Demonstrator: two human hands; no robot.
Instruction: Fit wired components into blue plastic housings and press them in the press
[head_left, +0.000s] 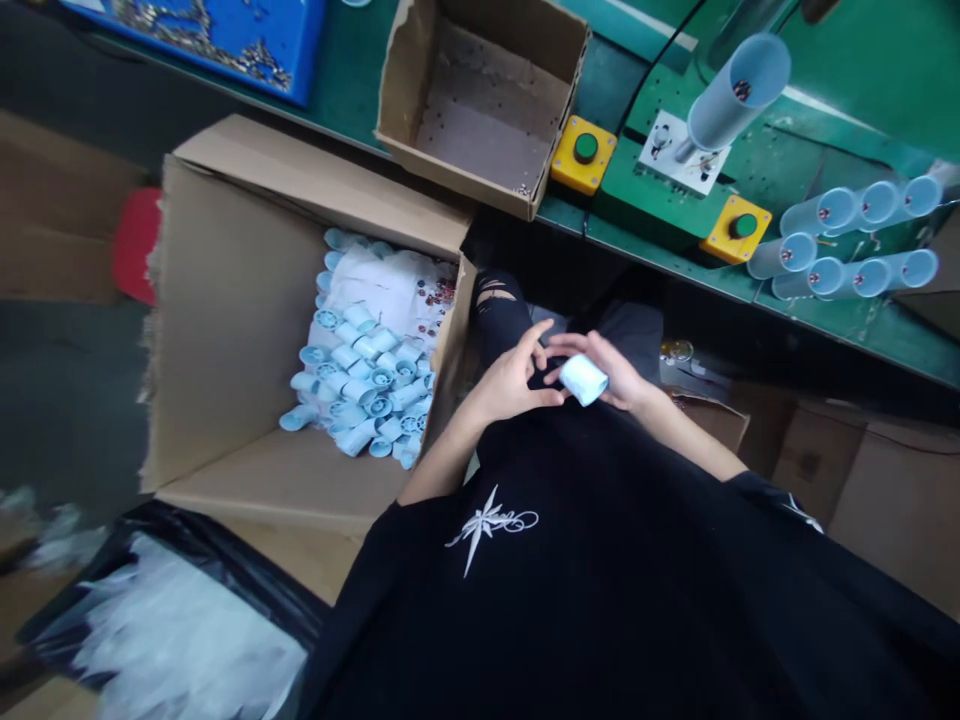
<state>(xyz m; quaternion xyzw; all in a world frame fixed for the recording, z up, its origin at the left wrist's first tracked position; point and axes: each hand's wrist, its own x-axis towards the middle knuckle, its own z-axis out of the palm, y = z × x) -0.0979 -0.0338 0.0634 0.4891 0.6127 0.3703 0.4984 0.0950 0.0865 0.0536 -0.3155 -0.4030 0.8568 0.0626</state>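
My right hand [616, 372] holds a light-blue plastic cylinder [583, 380] over my lap, its fingers curled behind it. Just to its left, my left hand [516, 378] has its thumb and fingers apart, the tips near the cylinder and the right fingers. Nothing shows in that left hand. Beside my left arm, a big open cardboard box [240, 330] contains many similar light-blue cylinders [364, 385], a white sheet and small reddish-brown pieces.
On the green bench stand a smaller cardboard box [487, 110], two yellow button boxes [583, 152], a fixture [682, 155] carrying a large blue tube [739, 90], and several blue tubes [855, 240]. A blue tray [225, 40] holds metal parts. A black bag [202, 545] lies lower left.
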